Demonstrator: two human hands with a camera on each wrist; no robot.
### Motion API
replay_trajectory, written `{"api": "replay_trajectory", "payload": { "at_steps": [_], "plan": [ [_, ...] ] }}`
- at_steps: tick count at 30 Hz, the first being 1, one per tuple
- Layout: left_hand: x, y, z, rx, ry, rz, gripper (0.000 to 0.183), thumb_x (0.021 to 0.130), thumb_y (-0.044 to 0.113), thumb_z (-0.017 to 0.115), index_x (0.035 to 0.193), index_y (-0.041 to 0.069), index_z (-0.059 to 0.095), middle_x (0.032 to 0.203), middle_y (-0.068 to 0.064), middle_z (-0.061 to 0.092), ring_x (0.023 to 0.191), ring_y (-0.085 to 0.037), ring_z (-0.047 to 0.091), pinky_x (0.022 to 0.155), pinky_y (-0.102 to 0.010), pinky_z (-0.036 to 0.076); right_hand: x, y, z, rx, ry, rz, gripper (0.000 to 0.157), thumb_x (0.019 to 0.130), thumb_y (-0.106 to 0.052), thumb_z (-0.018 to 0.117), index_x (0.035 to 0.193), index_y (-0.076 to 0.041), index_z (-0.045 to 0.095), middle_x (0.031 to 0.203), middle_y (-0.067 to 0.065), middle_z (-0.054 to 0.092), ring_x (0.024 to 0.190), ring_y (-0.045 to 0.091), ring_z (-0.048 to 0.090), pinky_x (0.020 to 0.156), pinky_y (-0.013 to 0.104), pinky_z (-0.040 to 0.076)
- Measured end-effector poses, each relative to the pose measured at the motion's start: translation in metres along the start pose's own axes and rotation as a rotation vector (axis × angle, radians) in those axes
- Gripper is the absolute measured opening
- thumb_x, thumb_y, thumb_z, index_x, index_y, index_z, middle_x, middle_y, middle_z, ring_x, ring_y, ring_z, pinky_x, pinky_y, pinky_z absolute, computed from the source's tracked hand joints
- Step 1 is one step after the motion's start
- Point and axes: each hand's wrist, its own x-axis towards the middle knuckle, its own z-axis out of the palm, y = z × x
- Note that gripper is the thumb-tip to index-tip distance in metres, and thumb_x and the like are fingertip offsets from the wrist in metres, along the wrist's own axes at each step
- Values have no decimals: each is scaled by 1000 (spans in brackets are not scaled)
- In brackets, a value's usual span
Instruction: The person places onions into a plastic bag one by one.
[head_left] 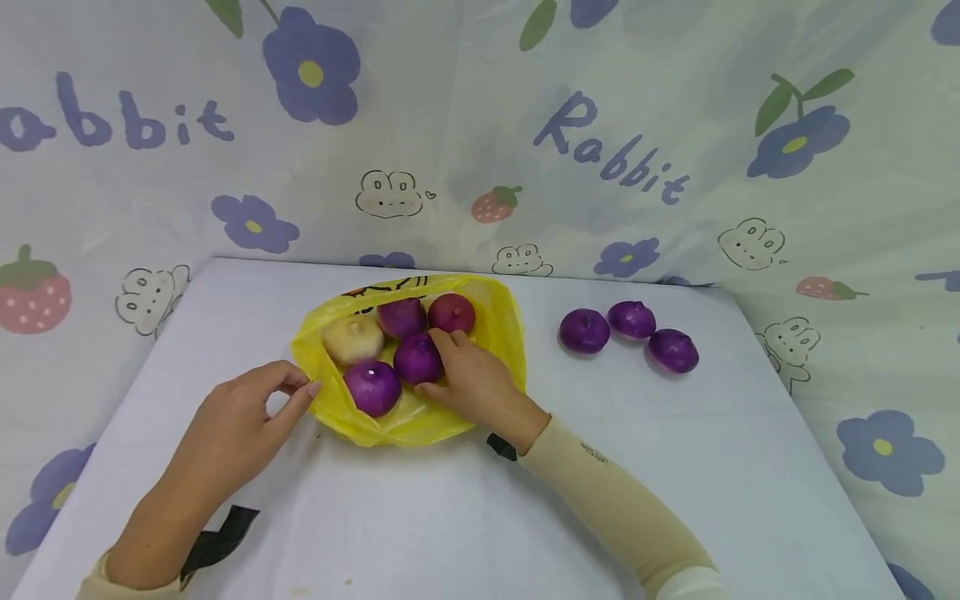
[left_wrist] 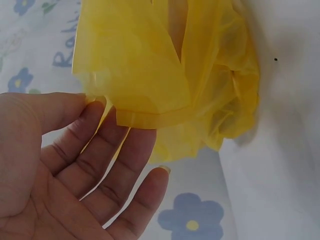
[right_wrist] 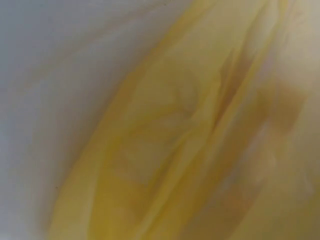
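Observation:
A yellow plastic bag [head_left: 427,429] lies with its mouth spread wide on the white table. My left hand [head_left: 243,421] pinches the bag's left rim between thumb and index finger; the left wrist view shows the other fingers behind the film. Inside the bag, my right hand [head_left: 480,383] grips a purple onion [head_left: 417,360], thumb on the near side and fingers on the far side. Around it sit another purple onion [head_left: 372,388], a pale yellow onion [head_left: 354,339], a darker purple one [head_left: 402,317] and a reddish one [head_left: 452,314]. Blurred yellow film [right_wrist: 145,150] fills much of the right wrist view.
To the right of the bag, three purple onions stand close together: one at left [head_left: 584,332], one behind [head_left: 632,320] and one at right [head_left: 673,351]. A printed curtain [head_left: 450,142] hangs behind the white table [head_left: 420,525].

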Motion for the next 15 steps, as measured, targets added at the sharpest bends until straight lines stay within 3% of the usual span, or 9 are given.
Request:
{"api": "replay_trajectory", "payload": {
  "at_steps": [15],
  "plan": [
    [0, 0, 0, 5, 1, -3, 11, 100, 25, 74, 102, 14, 70, 100, -4, 75, 86, -27, 64, 72, -46, 53, 0, -3, 4, -50, 13, -2, 78, 91, -52, 79, 149, -11, 47, 120, 9, 61, 96, 23, 65, 87, 36, 58]
  ]
}}
